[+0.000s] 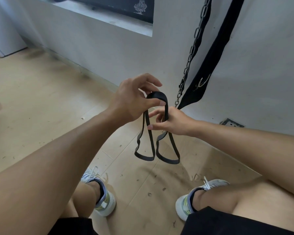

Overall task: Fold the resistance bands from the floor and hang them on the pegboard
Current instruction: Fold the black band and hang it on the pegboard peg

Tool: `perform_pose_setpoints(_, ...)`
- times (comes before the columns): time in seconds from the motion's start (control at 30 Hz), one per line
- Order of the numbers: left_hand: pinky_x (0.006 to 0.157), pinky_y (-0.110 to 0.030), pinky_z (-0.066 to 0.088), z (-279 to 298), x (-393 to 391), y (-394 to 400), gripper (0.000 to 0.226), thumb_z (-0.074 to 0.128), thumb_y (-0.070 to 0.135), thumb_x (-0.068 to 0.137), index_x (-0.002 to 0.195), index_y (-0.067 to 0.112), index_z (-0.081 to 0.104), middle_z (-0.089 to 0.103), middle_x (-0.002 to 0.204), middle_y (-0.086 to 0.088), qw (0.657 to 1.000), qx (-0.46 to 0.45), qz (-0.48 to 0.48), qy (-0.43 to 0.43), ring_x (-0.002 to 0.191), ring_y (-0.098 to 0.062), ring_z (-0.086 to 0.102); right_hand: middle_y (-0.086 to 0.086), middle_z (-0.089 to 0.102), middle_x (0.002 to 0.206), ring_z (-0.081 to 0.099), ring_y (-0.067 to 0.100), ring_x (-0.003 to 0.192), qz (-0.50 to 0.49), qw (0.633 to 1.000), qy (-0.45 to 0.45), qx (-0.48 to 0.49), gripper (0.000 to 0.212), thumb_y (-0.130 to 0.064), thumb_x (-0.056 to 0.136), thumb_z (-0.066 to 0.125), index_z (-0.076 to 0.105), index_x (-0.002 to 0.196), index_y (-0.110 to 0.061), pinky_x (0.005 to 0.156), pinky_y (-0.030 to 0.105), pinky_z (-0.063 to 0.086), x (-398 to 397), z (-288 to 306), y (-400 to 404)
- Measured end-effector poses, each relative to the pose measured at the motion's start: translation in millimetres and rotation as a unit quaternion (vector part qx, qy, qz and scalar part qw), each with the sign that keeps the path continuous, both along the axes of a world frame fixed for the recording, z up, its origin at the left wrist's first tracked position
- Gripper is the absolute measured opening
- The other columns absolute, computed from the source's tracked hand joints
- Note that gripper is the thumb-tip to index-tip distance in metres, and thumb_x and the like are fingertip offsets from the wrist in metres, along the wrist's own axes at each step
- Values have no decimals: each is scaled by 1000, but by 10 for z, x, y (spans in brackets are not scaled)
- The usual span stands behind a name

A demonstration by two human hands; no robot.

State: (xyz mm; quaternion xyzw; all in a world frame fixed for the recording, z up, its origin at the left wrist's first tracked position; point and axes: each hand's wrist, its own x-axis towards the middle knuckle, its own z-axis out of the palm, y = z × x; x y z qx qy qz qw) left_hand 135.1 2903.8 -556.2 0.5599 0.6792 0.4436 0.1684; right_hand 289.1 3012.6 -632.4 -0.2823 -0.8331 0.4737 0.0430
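Observation:
A black resistance band (150,141) hangs folded in front of me, its top bend arching between my hands and two loops dangling below over the floor. My left hand (136,99) pinches the top bend between thumb and fingers. Just below and to the right, my right hand (170,122) has its fingers curled round the band's right strands. No pegboard is in view.
A metal chain (192,53) and a wide black strap (209,61) hang on the white wall ahead right. The wooden floor (41,107) is littered with small debris. My legs and sneakers (102,197) stand below. A floor socket (232,123) sits by the wall.

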Motion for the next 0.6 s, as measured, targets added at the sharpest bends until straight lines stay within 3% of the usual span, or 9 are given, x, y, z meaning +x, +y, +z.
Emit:
perform_pose_setpoints(0.17, 73, -24, 55, -16, 45, 22, 38, 93, 24, 68, 100, 24, 72, 76, 85, 10, 1000, 13, 6, -27, 78, -7, 69, -8, 75, 95, 69, -3, 79, -14, 1000, 9, -6, 38, -44, 85, 84, 74, 115, -24, 77, 22, 49, -18, -51, 6)
perform_pose_setpoints(0.27, 75, -29, 58, -9, 54, 30, 40, 94, 25, 67, 101, 23, 73, 76, 84, 9, 999, 21, 13, -35, 79, -6, 70, -8, 77, 89, 70, -3, 79, -20, 999, 19, -21, 28, -40, 84, 86, 76, 102, -22, 75, 19, 48, -23, -68, 6)
perform_pose_setpoints(0.47, 76, -23, 58, 27, 82, 27, 40, 93, 29, 68, 102, 22, 72, 76, 86, 11, 999, 32, 20, -28, 83, -4, 71, -9, 74, 108, 73, 5, 90, -25, 999, 33, -24, 57, -39, 82, 87, 64, 133, -27, 79, 25, 56, -49, -50, -20)
perform_pose_setpoints(0.6, 73, -18, 56, 16, 117, 39, 39, 93, 27, 69, 101, 22, 73, 76, 86, 11, 999, 33, 15, -32, 81, -3, 71, -12, 73, 118, 72, 9, 102, 7, 999, 15, -43, 53, -41, 86, 84, 63, 134, -32, 74, 28, 64, -71, -19, -82)
